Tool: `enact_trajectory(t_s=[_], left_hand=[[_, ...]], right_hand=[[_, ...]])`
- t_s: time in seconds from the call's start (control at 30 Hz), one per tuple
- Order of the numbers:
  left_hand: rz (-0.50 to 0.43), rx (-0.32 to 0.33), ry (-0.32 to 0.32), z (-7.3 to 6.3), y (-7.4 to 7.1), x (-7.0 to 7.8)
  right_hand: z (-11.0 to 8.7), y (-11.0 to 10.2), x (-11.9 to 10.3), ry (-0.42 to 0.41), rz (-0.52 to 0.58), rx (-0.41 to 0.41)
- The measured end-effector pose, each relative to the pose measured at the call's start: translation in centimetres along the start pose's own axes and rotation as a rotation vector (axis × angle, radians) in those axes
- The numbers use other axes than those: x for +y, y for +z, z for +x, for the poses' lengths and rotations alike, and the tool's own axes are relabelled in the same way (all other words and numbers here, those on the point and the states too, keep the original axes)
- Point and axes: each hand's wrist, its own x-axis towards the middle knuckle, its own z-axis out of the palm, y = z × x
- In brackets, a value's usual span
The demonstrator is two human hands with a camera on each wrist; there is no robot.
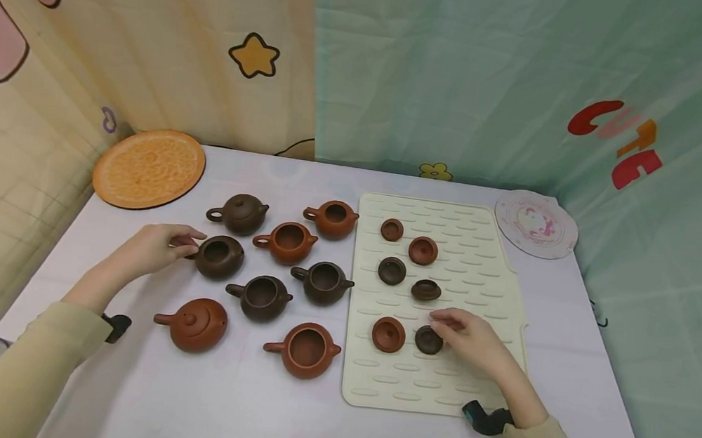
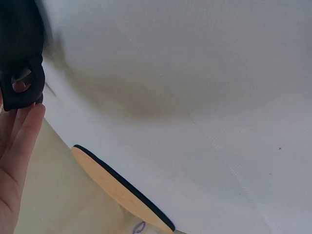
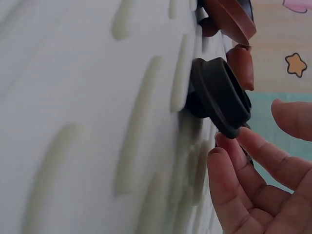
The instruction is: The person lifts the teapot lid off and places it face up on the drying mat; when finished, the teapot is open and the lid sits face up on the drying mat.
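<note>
My left hand (image 1: 160, 248) pinches the handle of a dark brown lidless teapot (image 1: 220, 258), which stands on the table at the left. In the left wrist view the handle (image 2: 34, 92) of that teapot meets the fingertips. On the cream mat, my right hand (image 1: 469, 340) is at a small dark lid (image 1: 429, 340) lying upside down. Its fingertips reach the rim of the lid (image 3: 219, 95) in the right wrist view, while the thumb (image 3: 292, 119) stands apart. Beside that lid lies a reddish-brown lid (image 1: 388, 335).
Several more lids, including a tilted dark one (image 1: 426, 290), lie on the cream mat (image 1: 471, 223). Lidless teapots such as an orange-brown one (image 1: 306, 351) stand left of it. Lidded are a red teapot (image 1: 197, 325) and a dark teapot (image 1: 242, 214). Round mats (image 1: 149, 169) lie in the back corners.
</note>
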Motion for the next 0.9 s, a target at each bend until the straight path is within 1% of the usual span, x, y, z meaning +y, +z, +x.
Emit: enact_trajectory(t_s=[0.1, 0.23, 0.33, 0.47, 0.57, 0.67, 0.8, 0.9], left_hand=[[-0.003, 0.005, -0.011, 0.4, -0.6, 0.2], [-0.030, 0.037, 0.001, 1.2, -1.6, 1.3], [-0.048, 0.053, 0.020, 1.8, -2.2, 2.3], [-0.056, 0.046, 0.021, 2.9, -2.6, 3.2], [-0.063, 0.036, 0.010, 3.8, -2.6, 3.2], [-0.060, 0.024, -0.016, 4.5, -2.6, 3.0], [-0.040, 0.006, -0.056, 5.1, -2.7, 2.8], [-0.042, -0.005, -0.079, 5.5, -2.6, 2.8]], right_hand=[[0.8, -0.7, -0.9, -0.038, -0.042, 0.025], [2.6, -1.5, -3.1, -0.108, -0.058, 0.040], [4.4, -1.8, -5.6, -0.154, -0.053, 0.026], [7.6, -1.7, -9.3, -0.237, -0.028, -0.015], [10.3, -0.9, -12.3, -0.313, 0.019, -0.056], [13.2, 0.4, -15.4, -0.382, 0.078, -0.093], [16.5, 2.5, -19.1, -0.430, 0.107, -0.106], [18.4, 4.3, -21.3, -0.426, 0.089, -0.113]])
